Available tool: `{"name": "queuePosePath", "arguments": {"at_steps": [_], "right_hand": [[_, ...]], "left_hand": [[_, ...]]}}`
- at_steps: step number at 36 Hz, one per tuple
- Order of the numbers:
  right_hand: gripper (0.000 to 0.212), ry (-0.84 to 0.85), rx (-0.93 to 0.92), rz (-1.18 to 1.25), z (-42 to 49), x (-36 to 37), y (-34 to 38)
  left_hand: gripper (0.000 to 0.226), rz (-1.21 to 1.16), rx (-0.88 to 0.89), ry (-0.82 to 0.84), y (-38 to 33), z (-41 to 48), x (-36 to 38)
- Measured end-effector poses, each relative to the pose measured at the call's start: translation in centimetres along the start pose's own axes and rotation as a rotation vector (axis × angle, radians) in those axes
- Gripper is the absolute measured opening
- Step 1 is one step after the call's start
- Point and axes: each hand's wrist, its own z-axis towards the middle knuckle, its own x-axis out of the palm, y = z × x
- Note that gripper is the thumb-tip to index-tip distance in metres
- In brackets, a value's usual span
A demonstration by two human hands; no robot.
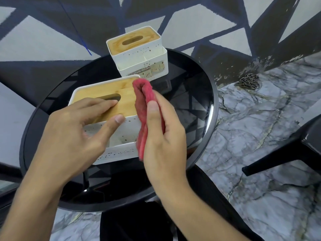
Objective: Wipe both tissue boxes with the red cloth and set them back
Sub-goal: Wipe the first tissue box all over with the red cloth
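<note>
1. Round black glass table [191, 101] on a marbled floor [260, 136] carries both boxes.
2. Left hand [69, 136] grips the near tissue box [128, 131] beneath it, with fingers on the wooden lid and thumb on the front wall. The box's long axis runs left to right, slot upward.
3. Right hand [163, 136] pinches the folded red cloth [143, 105] under its thumb. The cloth lies lengthwise against that box's right end.
4. Far tissue box [137, 51] stands beyond the cloth's tip, apart from it.

Left hand [73, 136] grips near box [104, 94] on round table [213, 105]; right hand [163, 136] holds red cloth [144, 101] against it; far box [139, 51] behind.
</note>
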Motion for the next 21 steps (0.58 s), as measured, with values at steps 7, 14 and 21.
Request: {"name": "queuePosePath", "arguments": {"at_steps": [7,14,21], "right_hand": [[0.031,-0.060,0.144,-0.031,-0.6,0.0,-1.6],[0.033,-0.025,0.304,-0.142,2.0,-0.2,-2.0],[0.035,0.003,0.362,-0.167,4.4,-0.2,-2.0]], "left_hand": [[0.049,-0.008,0.001,0.003,-0.1,-0.1,0.0],[0.053,-0.007,0.010,-0.002,-0.1,-0.1,0.0],[0.052,-0.003,0.005,-0.006,0.3,0.1,-0.1]]}}
